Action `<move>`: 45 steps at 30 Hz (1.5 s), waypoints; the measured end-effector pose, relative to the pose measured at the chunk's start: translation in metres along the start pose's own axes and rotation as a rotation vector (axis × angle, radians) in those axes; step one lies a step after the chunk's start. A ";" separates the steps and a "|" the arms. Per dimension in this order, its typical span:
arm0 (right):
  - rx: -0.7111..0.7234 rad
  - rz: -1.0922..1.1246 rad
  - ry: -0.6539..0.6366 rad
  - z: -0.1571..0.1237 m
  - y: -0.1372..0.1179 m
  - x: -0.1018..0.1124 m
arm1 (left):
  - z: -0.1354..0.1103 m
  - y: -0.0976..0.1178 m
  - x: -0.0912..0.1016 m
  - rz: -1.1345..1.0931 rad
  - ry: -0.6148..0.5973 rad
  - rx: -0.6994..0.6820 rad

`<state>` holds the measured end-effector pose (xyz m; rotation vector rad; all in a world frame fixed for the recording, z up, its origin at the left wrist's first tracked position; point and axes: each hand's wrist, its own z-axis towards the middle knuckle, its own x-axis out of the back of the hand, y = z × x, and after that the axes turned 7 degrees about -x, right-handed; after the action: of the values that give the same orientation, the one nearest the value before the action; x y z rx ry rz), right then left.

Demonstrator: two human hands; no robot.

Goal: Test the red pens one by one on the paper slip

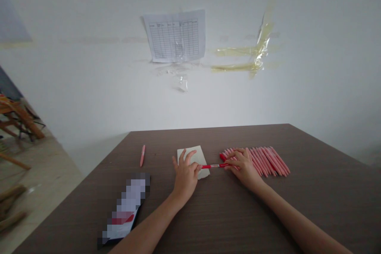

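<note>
A red pen (pixel 214 166) is stretched level between my two hands. My left hand (pixel 187 172) pinches its left end between thumb and forefinger, the other fingers raised over a small sheet of pale paper (pixel 192 152). At the pen's right end, the fingers of my right hand (pixel 242 166) are closed on it. Just behind and beside that hand lies a row of several pink pens (pixel 268 160), side by side and slanted; my right hand hides part of the row. A red piece (pixel 222 156) shows at the row's left end.
One pink pen (pixel 142 155) lies alone at the left of the brown table (pixel 238 214). A dark-edged, blurred-out object (pixel 127 206) rests at the front left. The white wall behind carries a taped printed sheet (pixel 175 35) and strips of tape (pixel 258 53).
</note>
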<state>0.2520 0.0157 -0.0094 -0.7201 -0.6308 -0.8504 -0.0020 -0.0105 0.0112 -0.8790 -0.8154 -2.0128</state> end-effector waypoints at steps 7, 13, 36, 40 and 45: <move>0.003 -0.017 0.029 -0.001 0.006 -0.001 | -0.001 0.000 0.000 0.022 0.035 -0.008; 0.043 0.011 0.074 -0.001 0.004 -0.001 | -0.001 0.000 0.000 0.026 0.059 -0.025; 0.039 -0.001 0.065 -0.002 0.006 -0.004 | -0.002 0.000 -0.002 0.007 0.028 0.011; 0.046 -0.006 0.079 -0.002 0.008 -0.007 | -0.002 -0.001 -0.005 0.017 0.019 0.026; 0.045 -0.006 0.078 -0.002 0.009 -0.009 | -0.003 -0.001 -0.006 0.023 0.020 0.015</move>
<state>0.2552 0.0219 -0.0202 -0.6411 -0.5806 -0.8630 -0.0010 -0.0098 0.0042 -0.8553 -0.8052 -1.9898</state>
